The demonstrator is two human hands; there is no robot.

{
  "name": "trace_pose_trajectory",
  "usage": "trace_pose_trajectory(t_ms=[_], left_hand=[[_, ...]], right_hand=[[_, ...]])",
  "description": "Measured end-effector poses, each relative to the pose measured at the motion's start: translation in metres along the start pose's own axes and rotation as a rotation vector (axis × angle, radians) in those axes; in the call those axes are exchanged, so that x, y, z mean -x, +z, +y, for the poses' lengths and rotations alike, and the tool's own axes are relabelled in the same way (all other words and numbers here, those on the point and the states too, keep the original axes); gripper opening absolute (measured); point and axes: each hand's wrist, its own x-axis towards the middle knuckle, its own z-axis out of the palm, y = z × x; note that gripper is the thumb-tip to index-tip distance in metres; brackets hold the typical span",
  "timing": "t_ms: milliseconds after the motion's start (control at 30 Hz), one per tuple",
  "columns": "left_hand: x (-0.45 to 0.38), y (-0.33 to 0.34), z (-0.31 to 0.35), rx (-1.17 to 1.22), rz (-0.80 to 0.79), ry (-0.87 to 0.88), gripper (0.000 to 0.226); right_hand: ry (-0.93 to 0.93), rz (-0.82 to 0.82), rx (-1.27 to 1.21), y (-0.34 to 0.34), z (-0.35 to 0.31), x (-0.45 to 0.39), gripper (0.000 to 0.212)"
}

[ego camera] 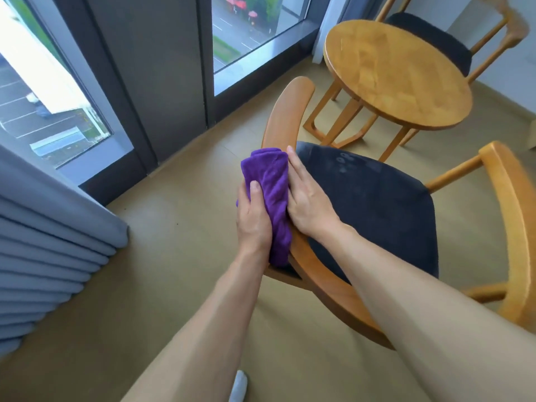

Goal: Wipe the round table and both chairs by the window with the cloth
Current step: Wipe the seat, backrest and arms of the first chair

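Observation:
A folded purple cloth lies over the curved wooden backrest of the near chair, which has a dark seat cushion. My left hand grips the cloth from the left, thumb on top. My right hand presses flat against the cloth's right side, fingers straight. The round wooden table stands beyond the chair. Behind the table, at the top right, is the second chair with its dark seat partly hidden.
Floor-to-ceiling windows with dark frames run along the left and back. Blue-grey curtains hang at the left. Beige floor surrounds the furniture. A white sock toe shows at the bottom edge.

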Motion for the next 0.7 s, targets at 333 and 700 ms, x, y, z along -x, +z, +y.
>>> trace_pose_trajectory(t_ms=[333,700], left_hand=[[0.049,0.011,-0.019,-0.024,0.114,0.026,0.045],[0.149,0.033,-0.057,0.098,0.138,-0.131,0.05]], right_hand=[[0.016,-0.137,0.014,-0.017,-0.004,0.032,0.06],[0.149,-0.273,0.064,-0.067,-0.009,0.127,0.025]])
